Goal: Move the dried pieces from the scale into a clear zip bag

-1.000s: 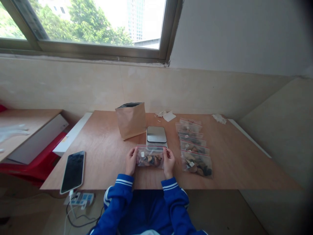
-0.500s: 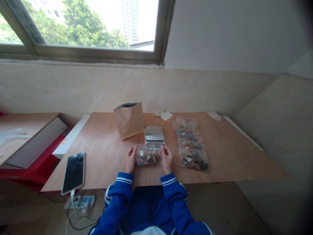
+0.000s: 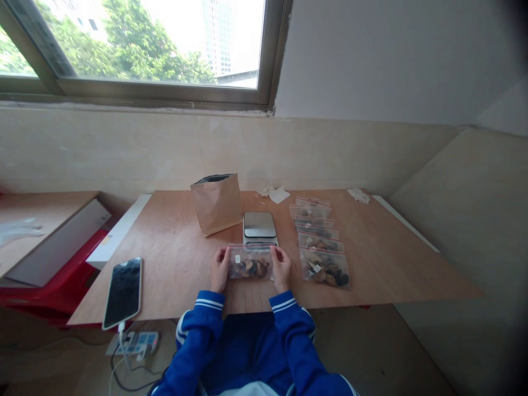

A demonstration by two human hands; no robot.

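Observation:
Between my hands is a clear zip bag with a red seal line, holding brown and dark dried slices and a small white label. My left hand pinches its upper left corner; my right hand pinches the upper right corner. Just beyond the bag sits a small kitchen scale with a silver plate, its front edge partly hidden by the bag. On the right, several similar filled zip bags lie overlapping in a column.
A brown paper pouch stands with its top open behind the scale, to the left. White scraps lie near the wall, and crumpled tissue farther right. A phone with a charging cable rests at the table's left edge.
The view has shifted slightly. Both hands keep their hold on the zip bag, which stays in nearly the same place.

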